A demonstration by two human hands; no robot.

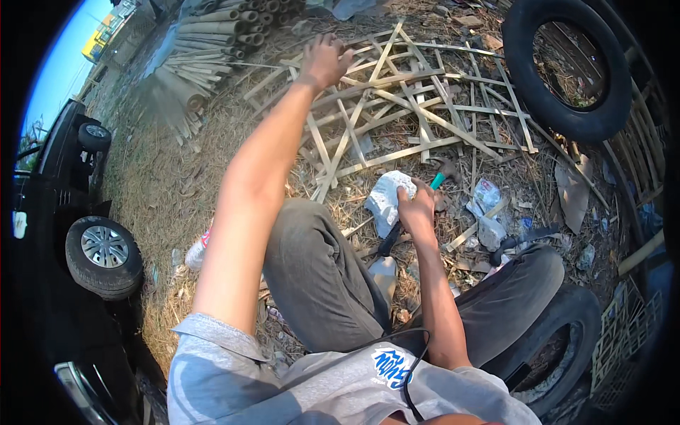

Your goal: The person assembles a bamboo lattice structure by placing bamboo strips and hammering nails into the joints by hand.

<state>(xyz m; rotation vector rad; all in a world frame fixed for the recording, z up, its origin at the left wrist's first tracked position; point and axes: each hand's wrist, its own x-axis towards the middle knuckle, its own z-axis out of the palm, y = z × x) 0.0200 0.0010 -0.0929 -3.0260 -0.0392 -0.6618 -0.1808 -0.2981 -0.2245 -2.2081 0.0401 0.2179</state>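
My left arm reaches far forward, and my left hand (326,62) is over the far left part of a loose lattice of bamboo strips (397,95). Its fingers look apart and slightly bent; what lies under them is hidden. Close to my knees, my right hand (418,205) is closed around a hammer (438,180). The hammer's metal head and teal neck show beyond the fingers, and its dark grip end sticks out on the near side. A rough white block (387,201) sits right beside that hand, against the fingers or just under them; I cannot tell which.
Bamboo poles (219,32) and split bamboo (185,92) are piled at the far left. A black tire (520,67) lies at the far right, another tire (584,319) near my right leg. A black vehicle (42,234) stands at left. Dry grass and litter cover the ground.
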